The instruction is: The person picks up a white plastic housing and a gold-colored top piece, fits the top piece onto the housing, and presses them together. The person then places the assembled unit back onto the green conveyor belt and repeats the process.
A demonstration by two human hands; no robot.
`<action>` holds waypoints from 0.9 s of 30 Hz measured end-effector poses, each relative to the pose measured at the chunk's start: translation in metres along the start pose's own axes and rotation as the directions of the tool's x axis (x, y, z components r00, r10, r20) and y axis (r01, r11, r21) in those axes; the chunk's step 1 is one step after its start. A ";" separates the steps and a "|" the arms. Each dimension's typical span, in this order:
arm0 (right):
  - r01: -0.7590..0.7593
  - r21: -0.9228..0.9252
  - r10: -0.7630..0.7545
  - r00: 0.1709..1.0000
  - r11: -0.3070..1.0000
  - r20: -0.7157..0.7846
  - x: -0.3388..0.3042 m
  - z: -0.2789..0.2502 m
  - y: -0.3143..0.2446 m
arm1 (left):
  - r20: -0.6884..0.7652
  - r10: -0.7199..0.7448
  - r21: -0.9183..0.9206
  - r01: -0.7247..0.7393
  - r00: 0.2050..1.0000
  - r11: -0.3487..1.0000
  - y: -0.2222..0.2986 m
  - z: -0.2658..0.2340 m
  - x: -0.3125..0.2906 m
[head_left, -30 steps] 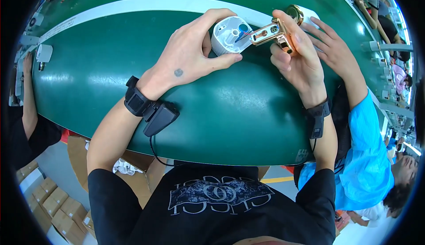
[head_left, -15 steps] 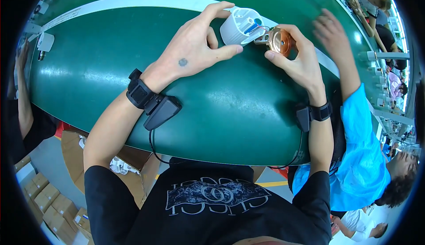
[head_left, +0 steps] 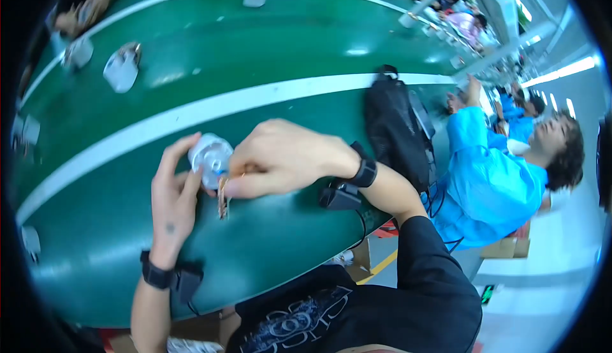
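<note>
My left hand (head_left: 173, 209) is closed around a white plastic cup-shaped housing (head_left: 205, 152), its open side facing up and ribs showing inside. My right hand (head_left: 280, 158) comes in from the right, its knuckles up. Between its thumb and fingers it pinches a copper-coloured round metal part (head_left: 222, 201), seen nearly edge-on beside the housing's rim. A small bit of blue shows in the housing near my right fingertips. The right fingers hide much of the metal part, and motion blurs them slightly. Both hands are over the green worktable (head_left: 274, 225).
More white housings (head_left: 122, 69) with copper parts stand along the table, past a white stripe (head_left: 153, 123). A black backpack (head_left: 398, 130) lies to my right. Beside it sits a person in a blue top (head_left: 491, 168). Other people's arms (head_left: 108, 2) reach over the far side.
The view has swung toward the right and farther along the table. My right hand has brought the copper part to the housing and turned it on edge. My left hand has closed in around the housing.
</note>
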State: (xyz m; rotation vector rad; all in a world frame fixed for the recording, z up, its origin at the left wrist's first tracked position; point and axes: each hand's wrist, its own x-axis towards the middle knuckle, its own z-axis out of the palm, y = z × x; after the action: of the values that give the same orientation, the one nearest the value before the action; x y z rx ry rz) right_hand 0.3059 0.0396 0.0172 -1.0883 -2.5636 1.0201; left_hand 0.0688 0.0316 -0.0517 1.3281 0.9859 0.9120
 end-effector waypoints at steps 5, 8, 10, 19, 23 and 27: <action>-0.185 0.257 0.178 0.983 0.948 0.051 -0.013 -0.025 -0.008 | 0.127 0.039 -0.080 -0.029 0.991 0.996 0.017 0.018 0.005; -0.306 0.349 0.294 0.952 0.886 0.088 -0.018 -0.030 -0.017 | 0.229 0.221 0.197 -0.267 0.948 0.943 0.022 0.027 0.002; -0.289 0.314 0.278 0.957 0.904 0.082 -0.016 -0.028 -0.021 | 0.212 0.195 0.178 -0.234 0.958 0.956 0.017 0.026 0.002; -0.197 -0.194 0.129 0.941 0.961 -0.313 -0.001 0.017 -0.012 | 0.250 -0.046 0.125 0.015 0.967 0.992 -0.013 0.001 -0.010; -0.171 -0.254 0.092 0.951 0.952 -0.294 0.015 0.047 -0.027 | 0.214 -0.044 0.023 0.040 0.976 0.999 -0.031 -0.016 -0.030; -0.266 -0.177 0.205 0.931 0.948 -0.303 0.017 0.069 -0.031 | 0.295 -0.100 -0.125 0.142 0.950 0.982 -0.037 -0.028 -0.044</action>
State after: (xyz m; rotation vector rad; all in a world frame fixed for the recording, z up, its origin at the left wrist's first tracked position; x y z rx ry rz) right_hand 0.2482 -0.0004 -0.0162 -1.5100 -2.3906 0.5831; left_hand 0.0265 -0.0020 -0.0863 1.2218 0.7519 0.6605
